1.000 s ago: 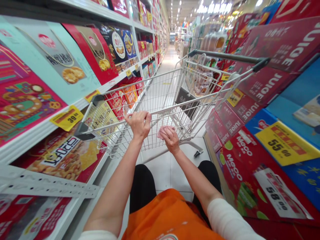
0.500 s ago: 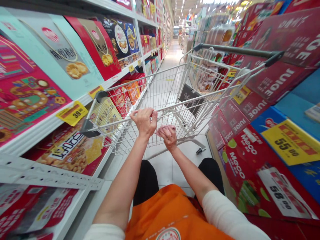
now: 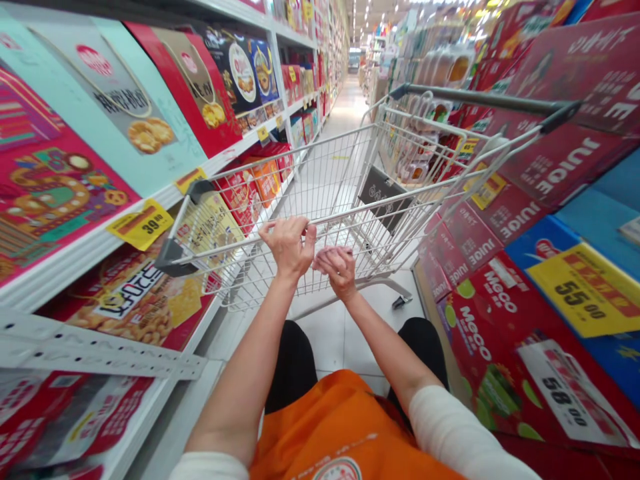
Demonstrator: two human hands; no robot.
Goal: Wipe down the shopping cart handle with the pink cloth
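Note:
A wire shopping cart [image 3: 345,160] stands sideways across the aisle in front of me, with its grey handle bar [image 3: 490,99] at the far right. My left hand [image 3: 290,245] is wrapped over the near top rim of the cart. Just to its right, my right hand [image 3: 339,268] is closed with a pinkish cloth [image 3: 327,259] bunched in its fingers, against the cart's near side. The cart's basket shows only bare wire, and a dark panel [image 3: 385,197] hangs at its right part.
On the left, shelves [image 3: 195,183] hold gift boxes and snack packs with yellow price tags. Stacked red drink cartons [image 3: 475,333] line the right side. The tiled aisle floor [image 3: 350,110] runs on beyond the cart.
The cart's handle end has shifted slightly to the right, and its left corner slightly to the left. Both hands keep nearly the same place and grip.

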